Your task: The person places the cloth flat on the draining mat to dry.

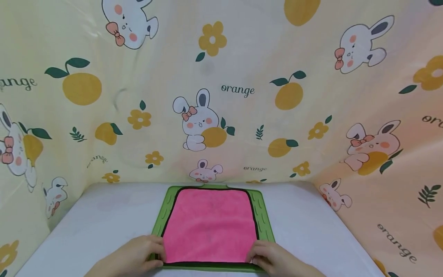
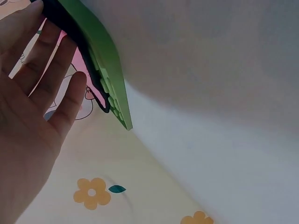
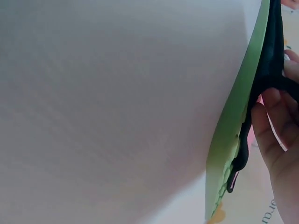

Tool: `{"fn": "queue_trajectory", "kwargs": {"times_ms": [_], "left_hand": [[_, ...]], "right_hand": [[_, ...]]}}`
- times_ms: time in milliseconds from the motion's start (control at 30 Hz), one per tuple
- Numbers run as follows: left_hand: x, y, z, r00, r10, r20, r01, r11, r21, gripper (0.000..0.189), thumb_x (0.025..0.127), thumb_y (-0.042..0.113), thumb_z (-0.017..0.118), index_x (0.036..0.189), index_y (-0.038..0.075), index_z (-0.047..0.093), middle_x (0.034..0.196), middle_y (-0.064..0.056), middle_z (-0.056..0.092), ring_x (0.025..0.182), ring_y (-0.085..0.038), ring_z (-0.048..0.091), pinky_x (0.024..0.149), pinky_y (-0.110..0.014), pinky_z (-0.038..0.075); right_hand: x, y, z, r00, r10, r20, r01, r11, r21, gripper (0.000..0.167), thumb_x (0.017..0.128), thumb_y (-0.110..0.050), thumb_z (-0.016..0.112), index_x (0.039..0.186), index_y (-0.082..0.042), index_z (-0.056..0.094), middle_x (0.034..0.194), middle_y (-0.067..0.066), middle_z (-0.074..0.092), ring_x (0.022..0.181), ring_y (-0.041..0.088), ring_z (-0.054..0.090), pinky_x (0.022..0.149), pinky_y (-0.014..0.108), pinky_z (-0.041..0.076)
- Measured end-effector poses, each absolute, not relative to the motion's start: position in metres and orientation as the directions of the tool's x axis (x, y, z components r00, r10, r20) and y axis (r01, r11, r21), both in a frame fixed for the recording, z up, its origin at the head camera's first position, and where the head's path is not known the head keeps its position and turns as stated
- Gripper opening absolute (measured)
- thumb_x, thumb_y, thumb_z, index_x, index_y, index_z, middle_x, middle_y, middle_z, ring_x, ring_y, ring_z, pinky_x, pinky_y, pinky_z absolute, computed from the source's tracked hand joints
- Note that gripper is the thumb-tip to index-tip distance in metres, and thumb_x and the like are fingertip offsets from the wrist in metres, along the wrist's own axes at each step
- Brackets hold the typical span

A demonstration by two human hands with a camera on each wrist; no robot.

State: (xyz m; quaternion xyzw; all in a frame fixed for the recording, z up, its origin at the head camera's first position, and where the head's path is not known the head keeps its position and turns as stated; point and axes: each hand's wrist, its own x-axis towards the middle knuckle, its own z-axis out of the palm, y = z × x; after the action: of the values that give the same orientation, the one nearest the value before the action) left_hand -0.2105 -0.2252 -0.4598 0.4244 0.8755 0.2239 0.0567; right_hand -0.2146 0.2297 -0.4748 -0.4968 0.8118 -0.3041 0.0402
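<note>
A pink cloth (image 1: 211, 225) with a black border lies spread over a green board (image 1: 265, 215), whose patterned side strips show left and right of it. At the cloth's near left corner, my left hand (image 1: 133, 254) pinches the black edge between thumb and fingers. My right hand (image 1: 275, 257) does the same at the near right corner. In the left wrist view, the thumb meets the black border (image 2: 58, 21) while other fingers stay spread beneath. The right wrist view shows the border (image 3: 271, 51) bent up in the fingers, off the green board (image 3: 224, 144).
The board lies on a white tabletop (image 1: 114, 215). Behind it and at both sides rise cloth walls (image 1: 242, 127) printed with rabbits, oranges and flowers. The board's far edge is close to the back wall.
</note>
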Motion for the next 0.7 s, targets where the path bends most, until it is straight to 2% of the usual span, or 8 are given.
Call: {"fn": "queue_trajectory", "kwargs": {"times_ms": [300,700], "left_hand": [[-0.2087,-0.2206,-0.4607,-0.704,0.71,-0.026,0.622,0.633,0.461,0.011,0.089,0.025,0.082,0.093,0.033,0.076,0.098,0.025,0.058,0.09,0.005,0.052,0.08,-0.028,0.054],[-0.2093,-0.2183,-0.4656,-0.688,0.724,0.051,0.679,0.617,0.398,0.015,0.085,0.021,0.086,0.088,0.03,0.074,0.092,0.024,0.057,0.087,0.005,0.053,0.074,-0.027,0.053]], "right_hand": [[-0.2118,0.2385,-0.4793,-0.557,-0.82,0.134,-0.717,0.393,-0.575,0.013,0.102,-0.023,0.068,0.115,-0.024,0.073,0.111,-0.015,0.06,0.101,-0.003,0.054,0.086,0.023,0.053],[-0.2094,0.2347,-0.4774,-0.538,-0.826,0.167,-0.744,0.373,-0.555,0.013,0.099,-0.014,0.072,0.11,-0.019,0.076,0.107,-0.012,0.065,0.098,-0.003,0.055,0.081,0.022,0.054]]}}
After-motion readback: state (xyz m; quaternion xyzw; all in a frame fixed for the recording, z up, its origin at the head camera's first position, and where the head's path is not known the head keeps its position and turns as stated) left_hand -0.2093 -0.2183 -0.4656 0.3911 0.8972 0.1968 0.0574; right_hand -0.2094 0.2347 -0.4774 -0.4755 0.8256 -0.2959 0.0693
